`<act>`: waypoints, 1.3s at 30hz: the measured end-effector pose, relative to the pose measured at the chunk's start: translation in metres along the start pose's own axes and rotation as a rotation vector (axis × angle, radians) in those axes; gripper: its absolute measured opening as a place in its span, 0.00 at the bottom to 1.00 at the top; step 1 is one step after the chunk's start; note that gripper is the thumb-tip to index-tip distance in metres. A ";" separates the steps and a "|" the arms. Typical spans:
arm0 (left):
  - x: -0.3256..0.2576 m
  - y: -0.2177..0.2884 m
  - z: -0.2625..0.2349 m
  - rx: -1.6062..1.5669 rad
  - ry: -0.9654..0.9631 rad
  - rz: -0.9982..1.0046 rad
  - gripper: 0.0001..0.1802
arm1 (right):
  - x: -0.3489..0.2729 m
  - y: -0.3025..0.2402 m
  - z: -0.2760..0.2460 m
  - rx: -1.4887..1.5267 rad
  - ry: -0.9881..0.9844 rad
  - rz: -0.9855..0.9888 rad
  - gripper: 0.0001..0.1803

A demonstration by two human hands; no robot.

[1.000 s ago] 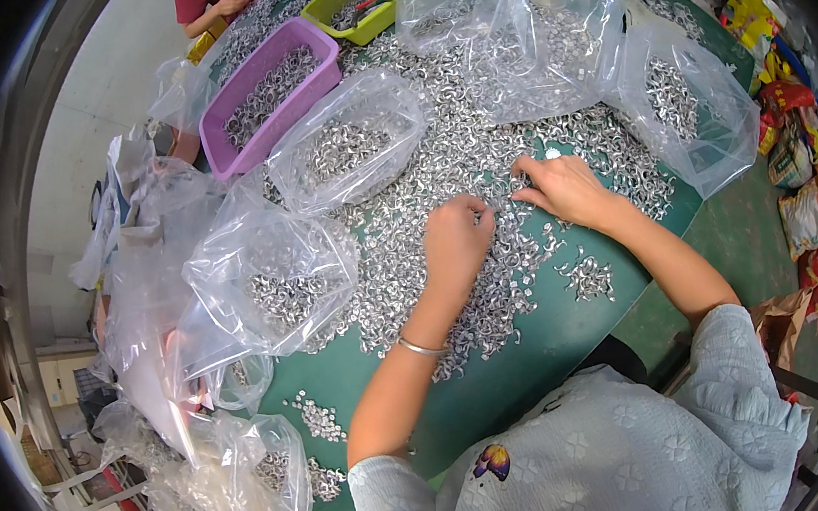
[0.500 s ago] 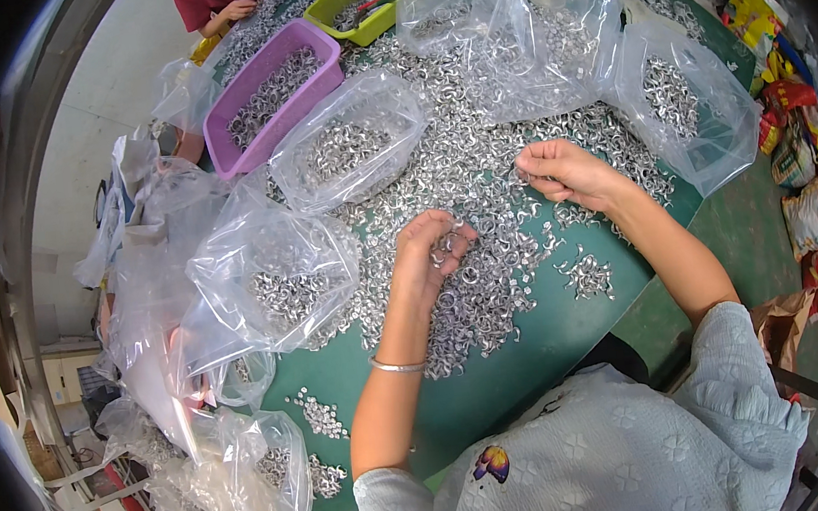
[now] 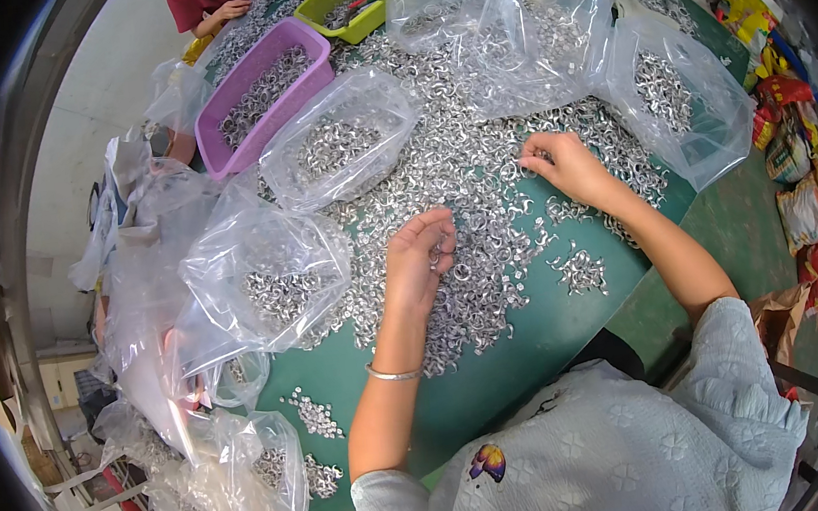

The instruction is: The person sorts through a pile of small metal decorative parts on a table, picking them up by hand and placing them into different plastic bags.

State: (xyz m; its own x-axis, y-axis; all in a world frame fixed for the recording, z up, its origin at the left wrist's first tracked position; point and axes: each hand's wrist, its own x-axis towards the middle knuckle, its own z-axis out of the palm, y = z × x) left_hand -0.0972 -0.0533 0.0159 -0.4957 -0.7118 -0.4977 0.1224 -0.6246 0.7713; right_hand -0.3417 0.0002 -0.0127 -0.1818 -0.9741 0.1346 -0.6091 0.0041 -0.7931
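- Two hands are over the desk [image 3: 553,322]: the left hand [image 3: 416,267] has its fingers curled over a narrow hollow, and what lies in it I cannot tell; the right hand [image 3: 566,167] is pinched narrow, thumb near forefinger — whether on a piece, I cannot tell.
- Curved metal pieces [image 3: 477,293], too many to count, spread beneath and between both hands and on toward the far side.
- Their long axes share no direction; the hooked ends point every way.
- One small heap [image 3: 581,273] of pieces lies apart, nearer the body than the right hand.
- One purple basin [image 3: 300,98] and one yellow-green basin [image 3: 367,25] hold more pieces.
- Clear plastic bags [image 3: 218,264] — at least five — flank the pile.
- One bracelet [image 3: 394,375] circles the left wrist.
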 end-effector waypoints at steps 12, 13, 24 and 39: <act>-0.012 0.003 0.031 -0.174 0.013 -0.170 0.09 | -0.013 -0.007 -0.022 0.151 -0.041 0.335 0.10; -0.010 0.000 0.032 -0.123 -0.009 -0.149 0.11 | -0.014 -0.001 -0.018 -0.020 0.018 0.228 0.10; 0.070 -0.008 0.017 1.136 0.157 0.730 0.22 | 0.004 -0.009 0.009 -0.548 0.082 -0.024 0.12; 0.033 -0.005 0.024 1.513 -0.031 0.661 0.13 | 0.001 -0.023 0.025 -0.582 -0.076 -0.084 0.11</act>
State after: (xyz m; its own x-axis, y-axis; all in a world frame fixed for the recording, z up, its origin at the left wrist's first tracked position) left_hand -0.1347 -0.0661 0.0048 -0.7200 -0.6924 0.0463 -0.5812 0.6381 0.5050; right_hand -0.3082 -0.0066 -0.0089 -0.0720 -0.9898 0.1231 -0.9463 0.0288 -0.3221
